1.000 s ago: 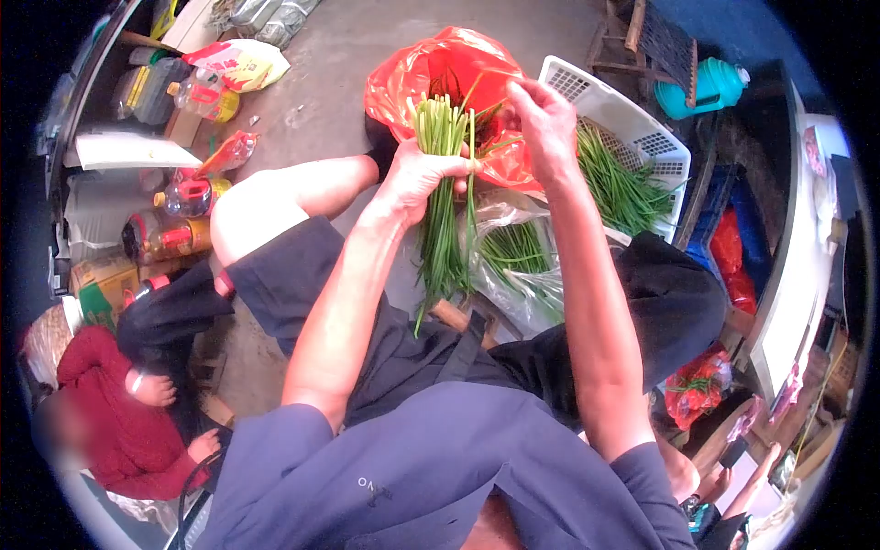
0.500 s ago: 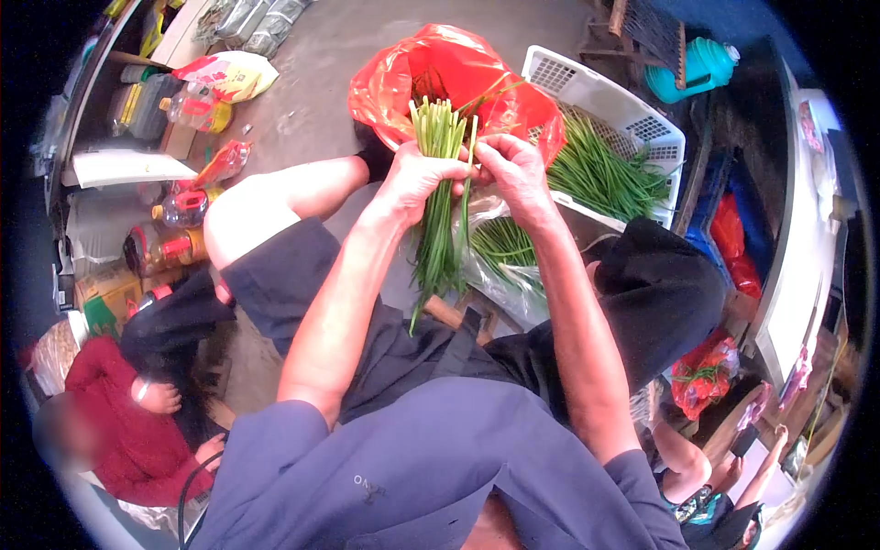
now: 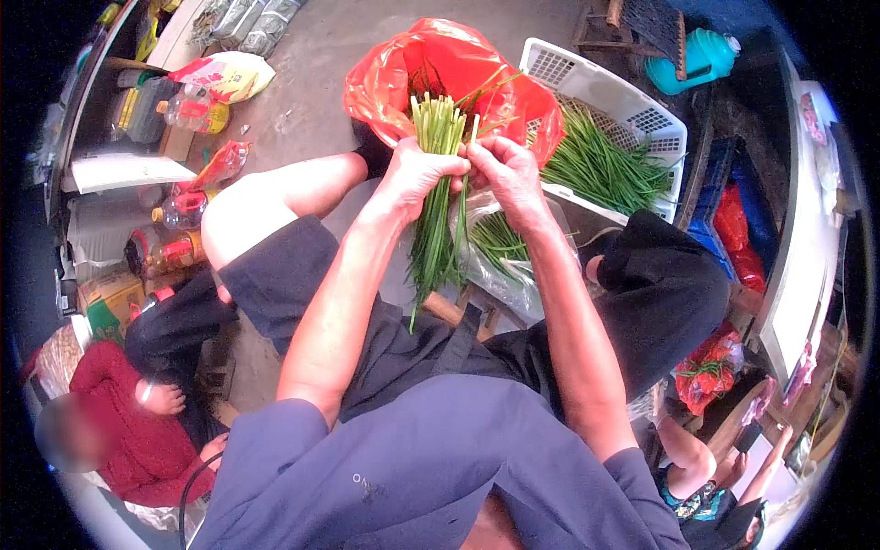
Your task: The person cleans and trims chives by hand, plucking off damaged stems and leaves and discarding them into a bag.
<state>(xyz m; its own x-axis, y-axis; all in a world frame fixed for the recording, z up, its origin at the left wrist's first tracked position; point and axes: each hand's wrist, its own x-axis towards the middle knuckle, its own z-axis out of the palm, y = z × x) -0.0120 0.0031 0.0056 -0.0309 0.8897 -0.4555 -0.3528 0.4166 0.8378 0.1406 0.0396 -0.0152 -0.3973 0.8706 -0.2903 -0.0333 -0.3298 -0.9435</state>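
Left hand (image 3: 418, 176): grasping 1 green bunch (image 3: 437, 197) | right hand (image 3: 506, 176): pinching 1 stalk (image 3: 472, 128)

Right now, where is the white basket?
In the head view, the white basket stands at the upper right, just right of the red bag, with green stalks inside.

- Turquoise, rounded plastic jug (image 3: 701, 62), ahead and right of my right hand (image 3: 506, 174)
- White, yellow and red plastic bag (image 3: 234, 77), ahead and left of my left hand (image 3: 414, 172)
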